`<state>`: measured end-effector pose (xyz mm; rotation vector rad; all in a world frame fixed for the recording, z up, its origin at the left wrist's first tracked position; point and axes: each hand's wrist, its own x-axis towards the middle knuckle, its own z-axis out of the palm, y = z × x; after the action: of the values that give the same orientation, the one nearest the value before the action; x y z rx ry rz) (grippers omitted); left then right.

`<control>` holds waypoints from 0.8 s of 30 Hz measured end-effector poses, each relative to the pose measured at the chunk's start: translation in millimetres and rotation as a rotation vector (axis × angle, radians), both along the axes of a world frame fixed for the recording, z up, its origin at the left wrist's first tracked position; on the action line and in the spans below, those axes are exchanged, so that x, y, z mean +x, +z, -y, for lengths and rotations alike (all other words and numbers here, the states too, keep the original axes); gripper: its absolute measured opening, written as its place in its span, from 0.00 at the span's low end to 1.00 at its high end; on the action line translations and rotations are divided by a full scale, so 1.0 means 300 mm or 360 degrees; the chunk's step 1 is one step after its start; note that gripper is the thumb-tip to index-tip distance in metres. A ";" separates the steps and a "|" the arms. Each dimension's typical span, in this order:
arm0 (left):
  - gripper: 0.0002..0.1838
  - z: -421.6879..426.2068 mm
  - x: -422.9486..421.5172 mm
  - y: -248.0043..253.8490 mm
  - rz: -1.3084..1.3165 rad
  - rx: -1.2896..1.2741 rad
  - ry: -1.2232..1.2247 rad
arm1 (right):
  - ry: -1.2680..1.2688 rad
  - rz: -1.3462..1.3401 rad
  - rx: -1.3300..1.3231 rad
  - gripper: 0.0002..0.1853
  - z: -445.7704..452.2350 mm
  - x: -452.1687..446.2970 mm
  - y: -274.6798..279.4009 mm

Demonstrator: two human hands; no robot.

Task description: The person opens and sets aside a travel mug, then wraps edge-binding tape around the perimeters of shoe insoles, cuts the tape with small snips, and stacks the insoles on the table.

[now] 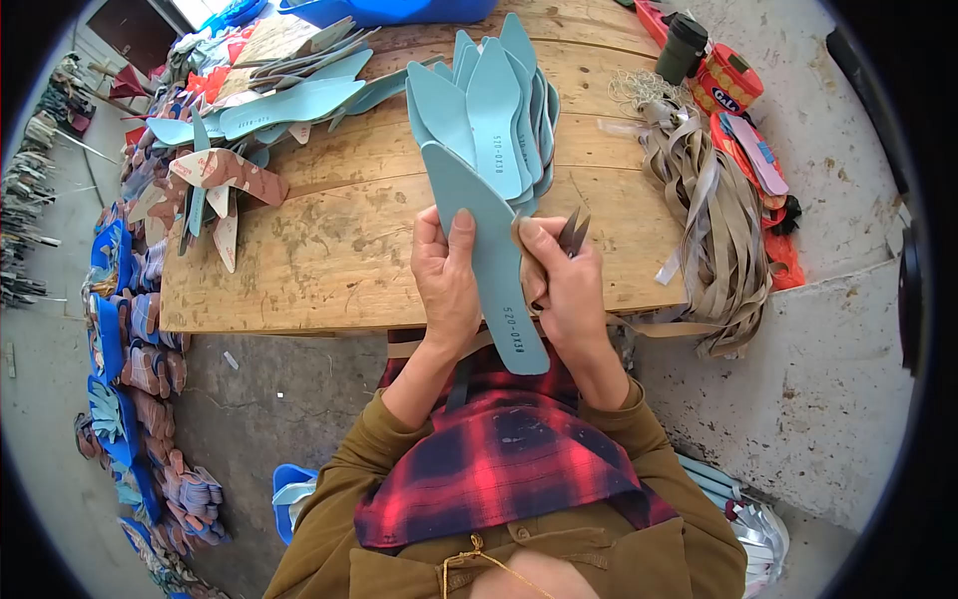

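Note:
My left hand [447, 275] grips a blue-green shoe insole [484, 250] by its left edge, thumb flat on top. The insole is tilted and bears printed characters near its lower end. At its right edge, my right hand [567, 290] pinches a tan strip [531, 262] against the insole. Small dark scissors [574, 232] stick out of that same hand, blades pointing up; their handles are hidden in the palm. Just beyond my hands, a fanned stack of similar insoles [494, 120] lies on the wooden table [349, 270].
To the right, a bundle of tan strips [704, 220] hangs over the table edge near a red tub [725, 82] and a dark cup [683, 48]. More insoles [289, 108] and camouflage-patterned pieces [228, 172] are piled at left. Blue bins [105, 334] line the floor.

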<state>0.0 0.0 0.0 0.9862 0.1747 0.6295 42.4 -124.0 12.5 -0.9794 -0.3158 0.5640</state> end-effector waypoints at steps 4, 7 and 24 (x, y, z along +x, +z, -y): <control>0.11 -0.020 0.014 0.013 -0.0052 0.0280 -0.0129 | -0.0623 0.0967 -0.0619 0.07 -0.015 0.002 0.039; 0.18 -0.119 0.062 0.059 -0.0190 0.0830 -0.0382 | -0.0650 0.1381 -0.0850 0.07 0.030 0.097 0.091; 0.47 -0.482 -0.102 -0.036 -0.0737 0.3156 -0.0250 | -0.0786 0.1568 -0.1965 0.17 0.420 0.713 0.133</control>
<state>-30.5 144.7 -10.7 3.0193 -0.2208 0.2403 256.4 -249.9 52.6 -2.4370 -0.5783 -0.3272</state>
